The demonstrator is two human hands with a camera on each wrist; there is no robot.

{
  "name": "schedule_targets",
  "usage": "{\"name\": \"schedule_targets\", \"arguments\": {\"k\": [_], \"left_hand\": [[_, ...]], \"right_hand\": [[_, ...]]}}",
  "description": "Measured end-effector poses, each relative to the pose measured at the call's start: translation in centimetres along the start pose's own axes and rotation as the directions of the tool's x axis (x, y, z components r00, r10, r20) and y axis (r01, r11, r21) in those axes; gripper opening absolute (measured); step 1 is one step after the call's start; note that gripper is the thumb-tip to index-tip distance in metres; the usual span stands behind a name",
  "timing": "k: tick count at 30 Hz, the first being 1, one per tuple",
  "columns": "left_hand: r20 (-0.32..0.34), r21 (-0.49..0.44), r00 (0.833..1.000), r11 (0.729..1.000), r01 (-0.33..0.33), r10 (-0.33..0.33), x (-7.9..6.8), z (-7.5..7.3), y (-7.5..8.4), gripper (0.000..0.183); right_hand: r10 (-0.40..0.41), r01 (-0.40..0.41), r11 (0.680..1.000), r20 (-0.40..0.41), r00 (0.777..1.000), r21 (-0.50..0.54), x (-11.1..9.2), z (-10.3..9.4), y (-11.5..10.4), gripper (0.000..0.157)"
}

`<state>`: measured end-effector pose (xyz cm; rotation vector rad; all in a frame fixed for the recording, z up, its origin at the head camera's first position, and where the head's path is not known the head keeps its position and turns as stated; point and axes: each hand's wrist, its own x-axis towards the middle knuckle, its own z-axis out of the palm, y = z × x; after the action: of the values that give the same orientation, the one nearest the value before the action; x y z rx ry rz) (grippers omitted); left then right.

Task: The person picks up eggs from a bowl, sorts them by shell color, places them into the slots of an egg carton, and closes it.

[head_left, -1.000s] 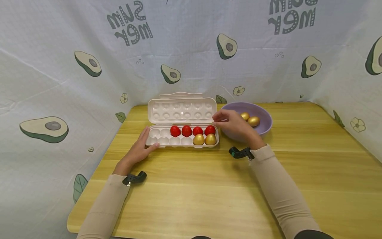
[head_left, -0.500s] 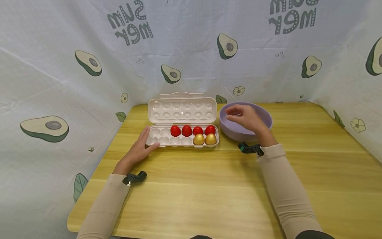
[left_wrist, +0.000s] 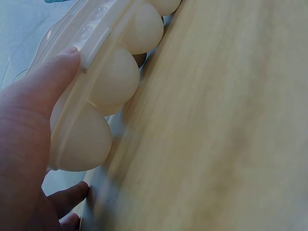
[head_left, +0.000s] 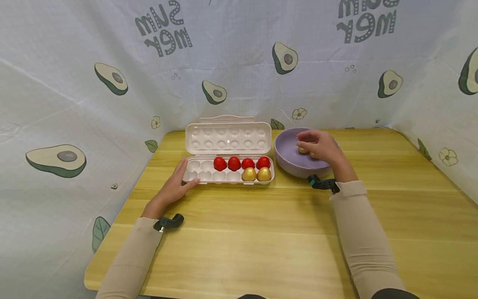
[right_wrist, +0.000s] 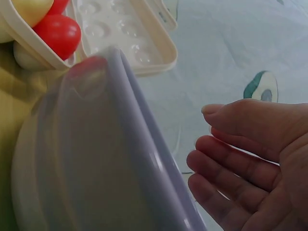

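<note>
A cream plastic egg carton [head_left: 226, 182] lies with its lid [head_left: 228, 138] raised at the back. Several red eggs [head_left: 234, 163] sit in its back row, with two gold eggs [head_left: 264, 174] at the front right. My left hand [head_left: 172, 189] holds the carton's left end. In the left wrist view its thumb [left_wrist: 57, 72] lies on the rim. Over the purple bowl [head_left: 289, 160] hovers my right hand [head_left: 323, 146], fingers loosely bent and holding nothing in the right wrist view. Gold eggs [head_left: 303, 150] show in the bowl, partly hidden by that hand.
The wooden table [head_left: 239, 241] spreads in front of the carton and to the right of the bowl. A white cloth [head_left: 239, 62] printed with avocados hangs behind and at the sides. The bowl stands close to the carton's right end.
My right hand has moved right from beside the carton's right end to over the bowl's far right part. The left hand and the carton have stayed put.
</note>
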<state>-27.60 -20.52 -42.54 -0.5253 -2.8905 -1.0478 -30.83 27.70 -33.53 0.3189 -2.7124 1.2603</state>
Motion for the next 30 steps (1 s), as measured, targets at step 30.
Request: {"name": "schedule_targets", "arguments": {"k": [30], "left_hand": [[-0.002, -0.026, 1.000, 1.000, 0.018, -0.018, 0.0, -0.3, 0.1, 0.093]], "right_hand": [[-0.054, 0.063, 0.967, 0.043, 0.998, -0.246, 2.1, -3.0, 5.1, 0.041]]}}
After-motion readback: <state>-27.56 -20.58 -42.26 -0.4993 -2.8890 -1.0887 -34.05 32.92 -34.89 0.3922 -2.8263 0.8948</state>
